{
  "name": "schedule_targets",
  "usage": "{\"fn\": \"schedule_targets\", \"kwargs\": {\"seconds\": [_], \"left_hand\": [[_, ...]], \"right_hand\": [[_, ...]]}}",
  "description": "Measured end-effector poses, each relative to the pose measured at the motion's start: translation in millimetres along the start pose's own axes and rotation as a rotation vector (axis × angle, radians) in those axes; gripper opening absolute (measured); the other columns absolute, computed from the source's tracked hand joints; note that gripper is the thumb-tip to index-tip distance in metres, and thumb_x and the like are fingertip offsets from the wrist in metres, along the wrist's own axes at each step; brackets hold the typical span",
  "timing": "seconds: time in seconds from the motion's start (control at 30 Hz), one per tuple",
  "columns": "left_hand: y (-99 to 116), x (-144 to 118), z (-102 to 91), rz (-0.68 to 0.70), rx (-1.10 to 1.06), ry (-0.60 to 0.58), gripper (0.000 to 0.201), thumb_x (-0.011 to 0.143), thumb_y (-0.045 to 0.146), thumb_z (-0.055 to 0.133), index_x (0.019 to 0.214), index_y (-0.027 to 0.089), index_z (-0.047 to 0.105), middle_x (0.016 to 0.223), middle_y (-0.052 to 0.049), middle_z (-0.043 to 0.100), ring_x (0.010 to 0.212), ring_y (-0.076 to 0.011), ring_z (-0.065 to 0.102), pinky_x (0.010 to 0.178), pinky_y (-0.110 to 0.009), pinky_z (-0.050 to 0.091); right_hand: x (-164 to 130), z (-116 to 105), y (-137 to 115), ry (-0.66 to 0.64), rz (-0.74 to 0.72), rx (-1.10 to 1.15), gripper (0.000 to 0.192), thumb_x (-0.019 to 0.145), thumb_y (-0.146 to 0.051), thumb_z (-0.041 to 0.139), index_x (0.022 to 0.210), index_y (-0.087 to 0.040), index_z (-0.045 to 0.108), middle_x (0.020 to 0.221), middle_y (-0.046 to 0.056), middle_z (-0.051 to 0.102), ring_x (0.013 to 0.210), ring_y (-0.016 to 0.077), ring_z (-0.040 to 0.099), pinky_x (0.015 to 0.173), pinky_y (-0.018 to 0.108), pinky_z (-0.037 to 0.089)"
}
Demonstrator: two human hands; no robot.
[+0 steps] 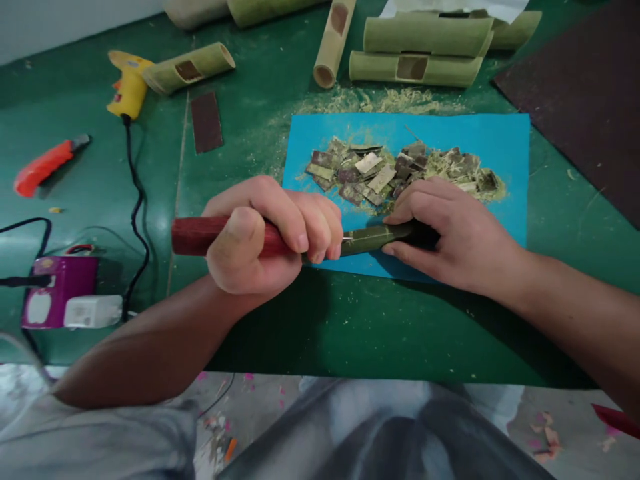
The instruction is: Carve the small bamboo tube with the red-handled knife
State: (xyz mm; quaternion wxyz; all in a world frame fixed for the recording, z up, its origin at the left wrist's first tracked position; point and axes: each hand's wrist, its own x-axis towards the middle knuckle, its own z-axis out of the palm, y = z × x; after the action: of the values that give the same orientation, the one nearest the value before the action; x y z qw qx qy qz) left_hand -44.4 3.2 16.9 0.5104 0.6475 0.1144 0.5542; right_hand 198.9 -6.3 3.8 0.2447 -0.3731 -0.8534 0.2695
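Observation:
My left hand [280,233] is wrapped round the red wooden handle [195,235] of a tool held level. A thin metal tip shows past its fingers and meets a dark green bamboo piece [367,240]; the rest of the blade is hidden. My right hand [455,227] pinches that bamboo piece between thumb and fingers, over the front edge of a blue sheet [505,143]. Just behind both hands, a heap of bamboo chips and shavings [370,170] lies on the sheet.
Bamboo tubes with cut openings [425,37] lie at the back, another [210,63] at back left. On the left are a yellow corded glue gun [131,83], a red utility knife [47,167], a brown strip [206,122] and a purple power block [65,287]. A dark board [585,87] lies right.

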Motion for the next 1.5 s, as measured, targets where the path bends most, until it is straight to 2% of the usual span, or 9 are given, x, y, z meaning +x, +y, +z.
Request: {"fn": "schedule_targets", "kwargs": {"seconds": [0.13, 0.23, 0.4, 0.67, 0.8, 0.87, 0.9, 1.0, 1.5], "left_hand": [[5, -3, 7.8, -0.01, -0.004, 0.052, 0.056, 0.108, 0.046, 0.045, 0.061, 0.016, 0.051, 0.045, 0.0, 0.057, 0.041, -0.0137, 0.062, 0.049, -0.027, 0.052], [12, -7, 10.0, -0.227, 0.085, 0.194, 0.052, 0.103, 0.047, 0.061, 0.062, 0.016, 0.057, 0.055, -0.003, 0.065, 0.053, -0.0174, 0.069, 0.06, -0.032, 0.057], [-1, -6, 7.1, -0.019, 0.03, 0.241, 0.066, 0.104, 0.066, 0.048, 0.059, 0.018, 0.056, 0.047, -0.001, 0.058, 0.041, -0.0144, 0.06, 0.045, -0.027, 0.049], [-4, 4, 18.2, -0.032, 0.019, 0.371, 0.083, 0.099, 0.08, 0.032, 0.067, 0.017, 0.076, 0.059, -0.005, 0.071, 0.057, -0.0171, 0.071, 0.062, -0.033, 0.063], [4, 2, 18.1, -0.215, 0.176, 0.274, 0.062, 0.096, 0.072, 0.057, 0.072, 0.019, 0.079, 0.07, -0.005, 0.078, 0.071, -0.0204, 0.077, 0.076, -0.037, 0.066], [0, 0, 13.1, -0.104, 0.226, 0.182, 0.049, 0.095, 0.065, 0.065, 0.08, 0.021, 0.082, 0.077, -0.003, 0.081, 0.076, -0.0215, 0.079, 0.079, -0.038, 0.067], [-3, -1, 10.1, 0.017, 0.257, 0.174, 0.051, 0.1, 0.064, 0.058, 0.079, 0.023, 0.081, 0.076, -0.002, 0.081, 0.074, -0.0204, 0.079, 0.075, -0.036, 0.066], [-13, -3, 2.7, 0.092, 0.309, 0.068, 0.053, 0.107, 0.058, 0.047, 0.085, 0.024, 0.081, 0.081, -0.002, 0.082, 0.076, -0.0187, 0.08, 0.074, -0.034, 0.067], [-6, -6, 4.4, -0.02, 0.308, 0.058, 0.046, 0.105, 0.055, 0.056, 0.087, 0.021, 0.081, 0.087, -0.006, 0.083, 0.085, -0.0207, 0.081, 0.081, -0.037, 0.067]], "right_hand": [[0, 0, 0, -0.001, 0.004, -0.001, 0.011, 0.089, -0.033, 0.071, 0.093, -0.025, 0.064, 0.096, 0.007, 0.069, 0.093, 0.0284, 0.063, 0.08, 0.042, 0.048], [0, 0, 0, -0.005, 0.005, 0.0, 0.011, 0.089, -0.033, 0.071, 0.093, -0.025, 0.064, 0.096, 0.007, 0.069, 0.093, 0.0286, 0.063, 0.08, 0.043, 0.048], [0, 0, -1, -0.005, 0.006, -0.013, 0.013, 0.09, -0.034, 0.071, 0.093, -0.024, 0.063, 0.096, 0.008, 0.07, 0.094, 0.0295, 0.064, 0.081, 0.044, 0.048], [0, -1, -1, -0.008, 0.014, -0.003, 0.013, 0.089, -0.035, 0.07, 0.094, -0.024, 0.065, 0.096, 0.008, 0.07, 0.093, 0.0291, 0.064, 0.082, 0.043, 0.048], [1, -1, -2, -0.02, 0.013, 0.001, 0.011, 0.088, -0.033, 0.071, 0.093, -0.026, 0.064, 0.096, 0.007, 0.07, 0.093, 0.0284, 0.063, 0.083, 0.043, 0.048], [1, -2, -2, -0.021, 0.012, 0.001, 0.011, 0.088, -0.033, 0.071, 0.093, -0.026, 0.064, 0.096, 0.006, 0.07, 0.093, 0.0283, 0.062, 0.082, 0.043, 0.048], [1, -2, -2, -0.02, 0.011, 0.0, 0.011, 0.088, -0.033, 0.071, 0.093, -0.026, 0.064, 0.096, 0.006, 0.069, 0.092, 0.0281, 0.062, 0.082, 0.043, 0.048], [0, -2, -2, -0.021, 0.01, -0.003, 0.011, 0.089, -0.032, 0.071, 0.094, -0.026, 0.063, 0.097, 0.007, 0.069, 0.092, 0.028, 0.062, 0.081, 0.042, 0.048], [1, -1, -2, -0.016, 0.006, -0.003, 0.011, 0.089, -0.032, 0.07, 0.094, -0.025, 0.063, 0.096, 0.007, 0.069, 0.092, 0.0272, 0.061, 0.08, 0.041, 0.047]]}}
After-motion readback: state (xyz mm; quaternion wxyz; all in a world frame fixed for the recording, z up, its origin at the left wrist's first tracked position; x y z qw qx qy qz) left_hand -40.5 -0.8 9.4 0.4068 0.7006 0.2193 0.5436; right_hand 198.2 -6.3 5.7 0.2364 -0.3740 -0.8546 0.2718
